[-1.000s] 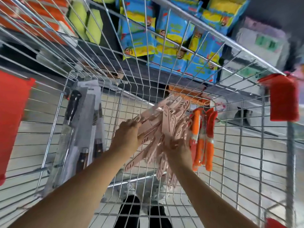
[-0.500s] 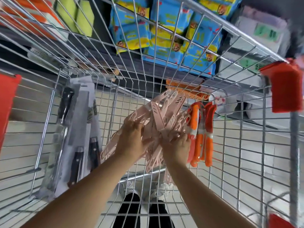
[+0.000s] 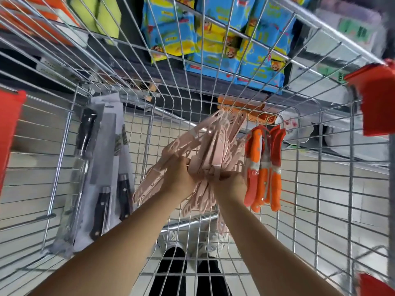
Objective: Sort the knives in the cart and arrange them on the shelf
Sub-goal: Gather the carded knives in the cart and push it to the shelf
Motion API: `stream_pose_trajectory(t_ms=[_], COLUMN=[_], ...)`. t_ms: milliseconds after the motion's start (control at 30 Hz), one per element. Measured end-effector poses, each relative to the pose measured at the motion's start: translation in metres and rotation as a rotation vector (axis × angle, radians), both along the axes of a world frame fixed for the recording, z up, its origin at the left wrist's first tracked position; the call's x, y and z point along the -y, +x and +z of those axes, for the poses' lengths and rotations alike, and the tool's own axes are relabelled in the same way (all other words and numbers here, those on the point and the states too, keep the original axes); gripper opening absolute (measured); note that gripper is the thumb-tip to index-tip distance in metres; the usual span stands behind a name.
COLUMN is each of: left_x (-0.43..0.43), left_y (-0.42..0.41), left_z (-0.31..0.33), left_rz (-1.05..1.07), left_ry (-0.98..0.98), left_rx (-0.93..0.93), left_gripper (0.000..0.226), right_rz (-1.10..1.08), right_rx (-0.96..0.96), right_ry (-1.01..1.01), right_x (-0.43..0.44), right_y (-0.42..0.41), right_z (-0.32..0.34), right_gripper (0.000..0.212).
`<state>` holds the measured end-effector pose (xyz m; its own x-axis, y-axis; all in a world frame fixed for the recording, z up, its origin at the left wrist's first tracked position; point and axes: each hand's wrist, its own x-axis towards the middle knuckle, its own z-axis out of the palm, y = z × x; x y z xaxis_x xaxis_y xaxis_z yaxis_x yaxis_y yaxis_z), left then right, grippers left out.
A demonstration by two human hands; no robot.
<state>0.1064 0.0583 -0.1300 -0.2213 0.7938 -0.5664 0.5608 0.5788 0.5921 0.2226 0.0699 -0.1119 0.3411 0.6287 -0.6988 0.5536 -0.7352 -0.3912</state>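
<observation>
Both my hands are inside the wire cart (image 3: 320,189), gathered around a fanned bundle of several pink knives (image 3: 213,144). My left hand (image 3: 179,178) grips the bundle from the left and my right hand (image 3: 229,183) grips it from the right, fingers curled round the middle. Orange-handled knives (image 3: 264,167) hang close to the right of my right hand. Black-handled knives in clear and grey packs (image 3: 100,167) lean against the cart's left wall.
Red plastic corner guards (image 3: 374,99) cap the cart's rim. Beyond the cart stand shelves with blue and yellow packets (image 3: 213,39) and orange items (image 3: 241,105). My black shoes (image 3: 188,274) show through the cart floor.
My two hands have closed in together on the pink bundle and lifted it slightly; the fan of knives is tighter than before. The view has tilted a little.
</observation>
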Motion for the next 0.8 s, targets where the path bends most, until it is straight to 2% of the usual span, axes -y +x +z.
stream_pose_trajectory(t_ms=[100, 200, 267, 333, 467, 533, 600, 733, 800], left_x=[-0.002, -0.003, -0.003, -0.003, -0.002, -0.002, -0.001, 0.007, 0.011], left_y=[0.0, -0.001, -0.001, -0.001, -0.003, -0.005, -0.01, -0.03, -0.038], left_z=[0.005, 0.012, 0.012, 0.011, 0.01, 0.015, 0.018, 0.024, 0.027], left_rz=[-0.025, -0.05, -0.056, -0.053, -0.008, -0.004, 0.007, 0.013, 0.026], left_ry=[-0.009, -0.034, -0.045, -0.028, -0.039, -0.043, -0.026, -0.063, -0.093], left_rx=[0.058, 0.126, 0.174, 0.192, 0.176, 0.179, 0.21, 0.221, 0.237], left_gripper=[0.027, 0.026, 0.022, 0.017, 0.022, 0.023, 0.036, 0.055, 0.052], right_rz=[-0.072, -0.13, -0.125, -0.109, -0.079, -0.09, -0.116, -0.129, -0.142], right_rx=[-0.086, -0.161, -0.218, -0.27, -0.304, -0.311, -0.328, -0.295, -0.282], right_ry=[-0.032, -0.069, -0.101, -0.113, -0.079, -0.079, -0.075, -0.059, -0.041], right_x=[-0.001, -0.001, -0.003, -0.005, -0.008, -0.007, -0.007, -0.009, -0.009], right_y=[0.002, 0.003, 0.004, 0.005, -0.001, -0.001, 0.005, 0.025, 0.033], right_z=[0.001, 0.001, 0.004, 0.005, 0.006, 0.004, 0.005, 0.008, 0.008], right_gripper=[0.014, 0.013, 0.005, 0.013, 0.006, 0.017, 0.022, 0.017, 0.014])
